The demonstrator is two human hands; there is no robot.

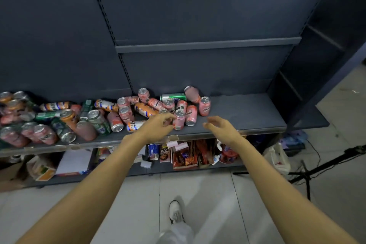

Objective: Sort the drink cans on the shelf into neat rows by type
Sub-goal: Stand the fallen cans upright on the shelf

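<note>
A jumble of drink cans covers the left and middle of the dark grey shelf point(247, 113): several pink cans, orange cans point(145, 109) and green cans point(173, 96), some upright, many lying down. My left hand point(158, 124) reaches over the shelf's front edge, its fingertips right beside an upright pink can point(179, 120); whether they touch it is unclear. My right hand point(219, 128) hovers open above the shelf edge, to the right of the pile, holding nothing. Another upright pink can point(204, 106) stands at the pile's right end.
The shelf's right part is bare metal. Higher shelves point(208, 44) above hold nothing. The bottom shelf carries snack packets point(185, 157), cups and boxes. A black stand point(316, 166) and cables lie on the tiled floor at the right. My white shoe point(175, 212) is below.
</note>
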